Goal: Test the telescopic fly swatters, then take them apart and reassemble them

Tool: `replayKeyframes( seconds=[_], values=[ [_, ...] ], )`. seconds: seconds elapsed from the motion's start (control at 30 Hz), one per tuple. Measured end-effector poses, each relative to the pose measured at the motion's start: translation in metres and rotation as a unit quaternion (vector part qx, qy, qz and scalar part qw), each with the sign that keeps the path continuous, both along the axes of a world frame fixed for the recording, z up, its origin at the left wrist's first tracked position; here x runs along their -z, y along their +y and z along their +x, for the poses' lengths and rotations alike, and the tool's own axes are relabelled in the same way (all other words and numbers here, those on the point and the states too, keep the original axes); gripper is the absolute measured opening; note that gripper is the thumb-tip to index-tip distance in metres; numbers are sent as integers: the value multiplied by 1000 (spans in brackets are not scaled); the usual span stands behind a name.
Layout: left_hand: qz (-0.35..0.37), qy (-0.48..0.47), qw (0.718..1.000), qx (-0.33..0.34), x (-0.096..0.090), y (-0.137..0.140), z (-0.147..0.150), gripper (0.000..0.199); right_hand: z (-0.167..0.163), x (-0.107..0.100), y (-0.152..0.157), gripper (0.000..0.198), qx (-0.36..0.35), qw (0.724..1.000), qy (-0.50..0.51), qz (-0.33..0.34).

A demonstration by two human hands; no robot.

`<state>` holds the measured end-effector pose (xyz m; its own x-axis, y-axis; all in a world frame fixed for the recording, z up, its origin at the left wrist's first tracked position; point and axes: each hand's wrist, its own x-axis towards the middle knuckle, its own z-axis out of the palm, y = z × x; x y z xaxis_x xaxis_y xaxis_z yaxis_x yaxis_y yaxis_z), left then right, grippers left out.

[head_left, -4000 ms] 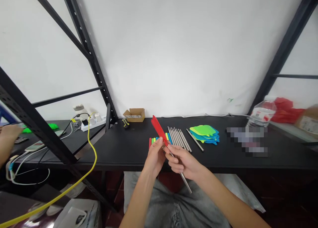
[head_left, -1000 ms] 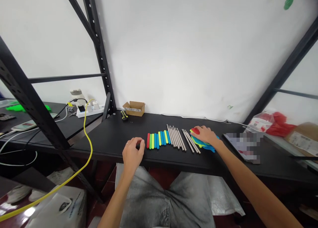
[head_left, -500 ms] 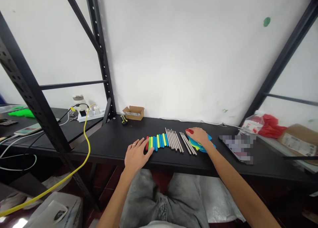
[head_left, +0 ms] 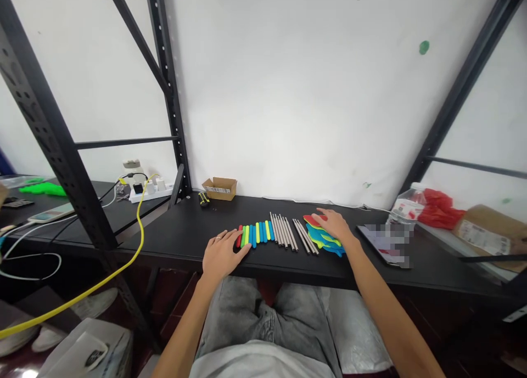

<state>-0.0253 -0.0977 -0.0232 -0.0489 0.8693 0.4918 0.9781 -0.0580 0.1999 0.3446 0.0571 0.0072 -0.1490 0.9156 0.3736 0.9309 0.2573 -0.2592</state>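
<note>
My left hand point(head_left: 222, 252) rests on the black tabletop, thumb and fingers apart, at the left end of a row of coloured sticks. The nearest is a red stick point(head_left: 239, 236); green, yellow and blue sticks point(head_left: 258, 233) continue rightward. Several thin metal rods point(head_left: 282, 231) lie side by side beyond them, and a smaller group of rods point(head_left: 304, 236) sits apart. My right hand point(head_left: 334, 225) lies with fingers extended over a pile of flat pieces. A red piece point(head_left: 312, 220) is on top, with yellow-green and blue pieces point(head_left: 323, 238) underneath, partly covered by the hand.
An open cardboard box point(head_left: 220, 189) and a yellow-black tool point(head_left: 203, 199) stand at the back left. A tablet-like device point(head_left: 381, 246) lies right of the pile, near a plastic bottle point(head_left: 407, 205) and a red bag point(head_left: 440, 208). A yellow cable point(head_left: 142, 230) hangs across the left.
My right hand's fingers have straightened and shifted off part of the pile, so more of the red piece shows. The left hand stays by the sticks. The view has shifted slightly.
</note>
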Motion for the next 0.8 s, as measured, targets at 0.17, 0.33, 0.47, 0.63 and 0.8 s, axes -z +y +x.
replayKeyframes(
  seconds=[0.17, 0.33, 0.47, 0.63, 0.8],
  values=[
    [5, 6, 1000, -5, -3, 0, 1, 53, 23, 29, -36, 70, -102, 989, -86, 66],
    [5, 4, 1000, -5, -5, -1, 2, 52, 24, 38, -38, 61, -104, 987, -102, 65],
    [4, 6, 1000, -3, -6, -2, 2, 51, 13, 30, -25, 45, -76, 988, -77, 107],
    [13, 5, 1000, -3, -5, -2, 3, 50, 5, 24, -22, 32, -68, 981, -75, 165],
    [17, 4, 1000, -3, -5, -4, 3, 51, 5, 25, -24, 31, -81, 975, -70, 193]
  ],
)
